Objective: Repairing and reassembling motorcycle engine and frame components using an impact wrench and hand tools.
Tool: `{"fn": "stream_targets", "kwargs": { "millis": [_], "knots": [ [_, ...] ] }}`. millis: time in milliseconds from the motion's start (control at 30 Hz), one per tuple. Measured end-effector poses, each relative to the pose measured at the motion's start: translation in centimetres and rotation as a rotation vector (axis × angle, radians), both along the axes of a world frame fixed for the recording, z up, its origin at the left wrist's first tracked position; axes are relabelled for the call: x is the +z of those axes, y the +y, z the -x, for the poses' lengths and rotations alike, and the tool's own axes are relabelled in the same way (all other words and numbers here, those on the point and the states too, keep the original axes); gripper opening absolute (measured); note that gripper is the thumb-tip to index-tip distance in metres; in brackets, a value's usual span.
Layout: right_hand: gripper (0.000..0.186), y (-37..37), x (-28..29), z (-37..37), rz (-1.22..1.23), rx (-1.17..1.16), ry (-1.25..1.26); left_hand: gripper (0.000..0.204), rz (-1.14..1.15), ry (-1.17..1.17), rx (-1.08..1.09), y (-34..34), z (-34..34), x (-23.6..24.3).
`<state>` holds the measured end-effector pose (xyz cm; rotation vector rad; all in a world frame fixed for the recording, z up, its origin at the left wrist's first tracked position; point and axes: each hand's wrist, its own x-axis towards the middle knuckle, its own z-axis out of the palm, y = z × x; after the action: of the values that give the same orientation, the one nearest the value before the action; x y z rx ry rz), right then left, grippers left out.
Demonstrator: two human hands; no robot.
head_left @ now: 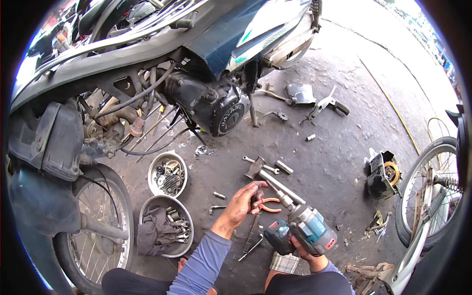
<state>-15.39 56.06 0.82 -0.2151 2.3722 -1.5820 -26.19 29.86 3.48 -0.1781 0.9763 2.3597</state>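
My right hand (301, 244) is closed round the handle of a teal and black cordless impact wrench (310, 227). The tool points up and left, with a socket (284, 198) on its nose. Left of that socket, my left hand (245, 200) has its fingers curled together; whatever may be between them is too small or hidden to name. Beyond both hands a hammer (255, 168) lies on the ground, its handle running toward the tool's nose. Orange-handled pliers (270, 205) lie just behind my left fingers, partly covered.
A parts bowl (186, 179) stands beyond a larger bowl (192, 231) of wrenches and dark cloth. A combination wrench (276, 171) and a metal tube (284, 167) lie ahead. The motorcycle engine (211, 101) hangs above; a wheel (129, 216) is left, another (400, 216) right.
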Motion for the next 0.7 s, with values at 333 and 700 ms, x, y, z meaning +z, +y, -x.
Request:
{"fn": "stream_targets", "kwargs": {
  "millis": [333, 700],
  "knots": [
    [0.044, 2.9, 3.4, -1.6, -0.084, 0.089, 0.17, 0.024, -0.008, 0.286, 0.133, -1.9, 1.3, 2.5],
    [0.049, -5.8, 6.4, 2.7, 0.194, 0.246, 0.379, 0.013, 0.482, 0.726, -0.151, -8.7, 1.3, 8.9]
  ]
}}
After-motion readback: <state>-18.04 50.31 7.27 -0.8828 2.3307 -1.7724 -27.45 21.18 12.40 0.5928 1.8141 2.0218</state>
